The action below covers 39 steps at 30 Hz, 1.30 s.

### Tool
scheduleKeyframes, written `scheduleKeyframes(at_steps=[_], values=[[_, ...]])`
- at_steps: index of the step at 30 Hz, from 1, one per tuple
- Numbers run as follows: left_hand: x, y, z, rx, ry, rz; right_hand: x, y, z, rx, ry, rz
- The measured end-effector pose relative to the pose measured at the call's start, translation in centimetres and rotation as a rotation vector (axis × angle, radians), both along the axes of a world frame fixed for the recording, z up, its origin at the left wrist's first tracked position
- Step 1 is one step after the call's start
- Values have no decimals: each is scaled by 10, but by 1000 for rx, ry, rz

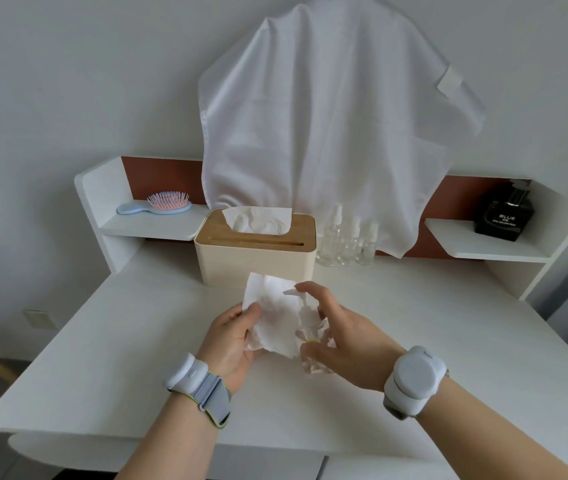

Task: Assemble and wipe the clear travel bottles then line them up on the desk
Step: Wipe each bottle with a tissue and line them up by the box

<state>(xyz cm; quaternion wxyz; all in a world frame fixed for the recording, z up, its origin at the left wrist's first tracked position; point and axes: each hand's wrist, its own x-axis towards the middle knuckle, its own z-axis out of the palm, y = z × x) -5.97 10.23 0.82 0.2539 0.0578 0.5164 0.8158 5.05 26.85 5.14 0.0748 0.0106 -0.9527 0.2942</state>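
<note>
While left hand pinches tissue, right hand grips bottle (upright).

White desk (grey wall behind)

White desk, rust-brown back panel, cream tissue box, pink-and-blue hairbrush, black perfume box

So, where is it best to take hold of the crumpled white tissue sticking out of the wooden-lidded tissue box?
Pinch the crumpled white tissue near its raised upper edge, coming from above. It stands up out of the slot in the wooden lid of the cream tissue box, so the top is free.
</note>
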Motion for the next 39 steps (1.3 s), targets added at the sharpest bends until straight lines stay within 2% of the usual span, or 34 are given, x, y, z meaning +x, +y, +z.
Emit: scheduleKeyframes(at_steps=[7,16,20,27,35,39], values=[[0,-4,3,137,-76,-38,-2,-7,0,100,11,1],[1,-7,3,169,-77,-58,0,-10,0,86,38,4],[2,-8,5,196,-88,-62,3,-7,-1,19,56,-11],[3,-8,5,248,-113,-57,-2,6,-15,-241,81,-67],[4,-7,8,240,-113,-71,-9,9,-24,-748,64,-47],[4,-3,9,172,-89,-108,-11,8,-29,-821,51,-88]])
